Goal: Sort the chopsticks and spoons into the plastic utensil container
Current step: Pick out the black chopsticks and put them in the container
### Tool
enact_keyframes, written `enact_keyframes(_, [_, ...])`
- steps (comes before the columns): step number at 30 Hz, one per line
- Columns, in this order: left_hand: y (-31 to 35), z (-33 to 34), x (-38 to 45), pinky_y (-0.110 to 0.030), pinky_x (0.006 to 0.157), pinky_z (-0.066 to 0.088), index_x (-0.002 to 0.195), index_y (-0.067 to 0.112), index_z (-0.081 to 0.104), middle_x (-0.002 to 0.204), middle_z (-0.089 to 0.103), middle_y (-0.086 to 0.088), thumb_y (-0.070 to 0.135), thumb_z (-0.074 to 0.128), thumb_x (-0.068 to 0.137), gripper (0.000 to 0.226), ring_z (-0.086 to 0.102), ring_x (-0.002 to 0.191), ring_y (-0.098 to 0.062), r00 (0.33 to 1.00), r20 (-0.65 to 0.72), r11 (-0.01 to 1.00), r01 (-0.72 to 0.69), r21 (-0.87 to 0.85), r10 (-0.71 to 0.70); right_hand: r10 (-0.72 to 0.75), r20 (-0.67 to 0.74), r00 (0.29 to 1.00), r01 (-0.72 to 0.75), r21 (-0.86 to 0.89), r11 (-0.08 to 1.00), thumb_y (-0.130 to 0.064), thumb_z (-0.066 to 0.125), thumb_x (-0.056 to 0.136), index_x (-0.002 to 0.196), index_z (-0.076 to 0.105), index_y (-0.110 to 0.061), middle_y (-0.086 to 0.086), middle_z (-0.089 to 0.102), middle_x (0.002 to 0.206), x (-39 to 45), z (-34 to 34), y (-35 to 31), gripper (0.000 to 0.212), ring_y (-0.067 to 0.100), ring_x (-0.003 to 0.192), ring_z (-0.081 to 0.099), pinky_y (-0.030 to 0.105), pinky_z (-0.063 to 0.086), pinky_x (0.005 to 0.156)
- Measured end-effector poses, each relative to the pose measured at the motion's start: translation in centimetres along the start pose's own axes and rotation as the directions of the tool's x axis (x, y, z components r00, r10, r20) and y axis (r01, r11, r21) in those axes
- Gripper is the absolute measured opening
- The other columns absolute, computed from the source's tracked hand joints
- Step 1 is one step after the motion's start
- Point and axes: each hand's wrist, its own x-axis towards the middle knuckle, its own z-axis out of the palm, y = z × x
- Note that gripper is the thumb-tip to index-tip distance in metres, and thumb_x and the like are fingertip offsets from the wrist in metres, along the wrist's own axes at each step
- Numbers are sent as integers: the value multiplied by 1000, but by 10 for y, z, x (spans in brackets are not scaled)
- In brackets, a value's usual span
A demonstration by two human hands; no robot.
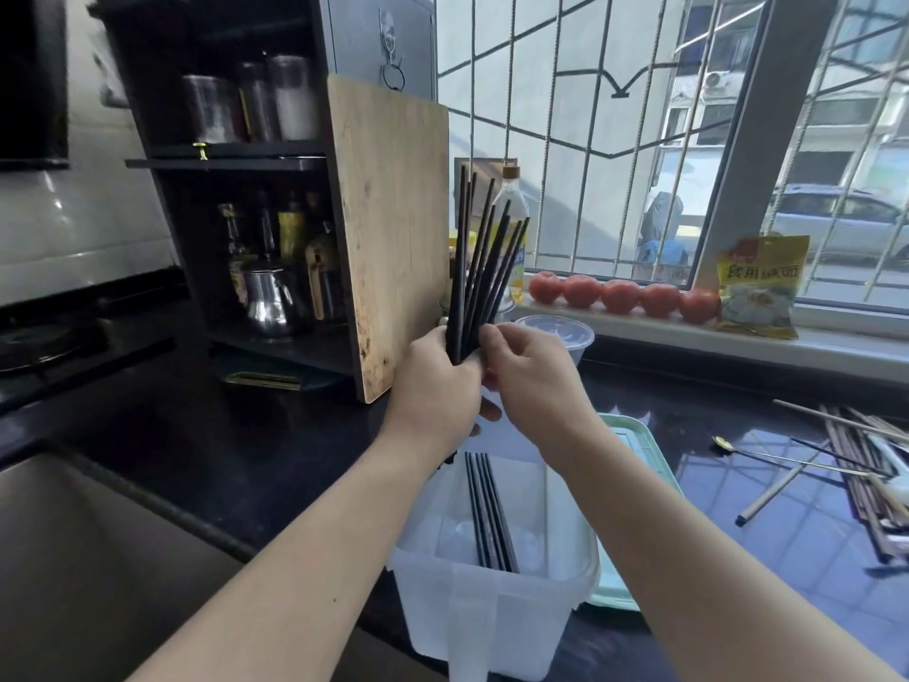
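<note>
The left hand [435, 381] is curled round a bundle of black chopsticks [479, 268], gripping them near their lower ends so that they fan upward and slightly rightward above the fist. Just right of it, touching the same bundle, the right hand [533, 381] pinches one or two of the sticks between thumb and fingertips — exactly how many cannot be told.

Directly below both hands stands the translucent plastic utensil container [492, 612], its interior split by a divider. A few more black chopsticks [487, 514] already lie flat in the left compartment, under the left wrist; the compartment under the right forearm looks empty of utensils as far as the arm lets it show. Beneath and to the right of the container lies a pale green lid [634, 445], partly covered by it.

Well to the right of the right hand, on the dark countertop [787, 534], lies a loose pile of wooden chopsticks [865, 465], with a gold long-handled spoon [767, 452] and a single pale chopstick [777, 489] beside it.

Left of the left hand, a wooden cutting board [393, 228] leans upright. Beyond the hands — past the chopstick tips — a row of tomatoes [624, 295] sits on the window sill, next to a yellow packet [760, 287].
</note>
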Motion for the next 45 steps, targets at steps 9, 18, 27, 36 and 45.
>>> enact_keyframes(9, [-7,-1,5,-36,64,52,92,14,55,80,64,-2,21,48,105,16,66,71,-25,961,-246,973,-77,217,131,212,83,974,-113,-634,765,-23,47,100,72,52,-12,10,59,74,-1,2,9,31,29,70,58,34,49,65])
enact_keyframes(18, [-6,-2,3,-47,55,60,93,17,55,75,60,-5,16,47,106,16,66,61,-21,990,-136,987,-11,158,33,690,344,638,67,-916,395,2,39,88,60,48,-4,5,53,39,-15,15,17,31,14,22,45,16,40,39])
enact_keyframes(27, [-7,-5,6,-27,47,55,116,17,46,91,74,-6,15,49,106,11,75,64,-16,981,-178,997,64,-52,-72,67,-37,997,-77,-528,846,-15,46,95,79,55,-13,5,60,76,-2,5,3,18,31,79,63,45,54,68])
enact_keyframes(36, [-1,1,-4,-49,56,63,105,23,56,85,75,1,15,51,106,10,76,68,-17,1000,-4,999,-25,-38,24,82,-89,993,-57,253,966,-16,55,101,92,67,-6,-2,72,72,-4,-9,-8,18,11,65,70,32,58,52])
enact_keyframes(45, [-10,-1,7,-55,66,55,87,22,42,69,51,-3,27,48,106,20,56,63,-31,957,-239,972,-114,208,163,550,234,802,-95,-859,503,-3,45,92,82,64,-1,15,71,65,-16,15,3,21,29,62,74,37,63,68])
